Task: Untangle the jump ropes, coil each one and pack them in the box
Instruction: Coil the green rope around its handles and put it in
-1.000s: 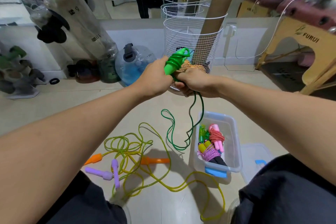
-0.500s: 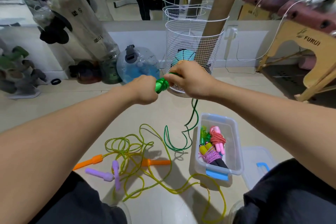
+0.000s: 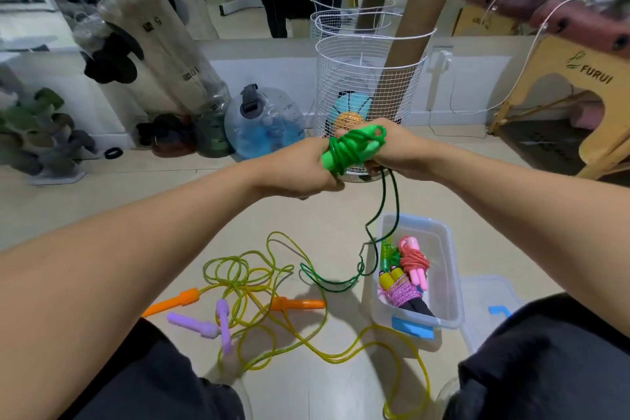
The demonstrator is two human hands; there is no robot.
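Vs 0.5 s ago: more wraps on the green rope (image 3: pixel 353 150), bundle thicker, slack on the floor shorter. Left hand (image 3: pixel 300 174) curled round the handle end; right hand (image 3: pixel 392 150) gripping the other end of the bundle, cord running out under it. Loose cord hangs below the grip, loops beside the box (image 3: pixel 446 269), its wall just right of the loop. Box holds coiled ropes, still room at its far end. Yellow rope (image 3: pixel 272 283) with orange handles and purple handles (image 3: pixel 204 326) sprawl down-left of the grip on beige floor. Wire basket (image 3: pixel 368 85) right behind the hands, mirror wall beyond.
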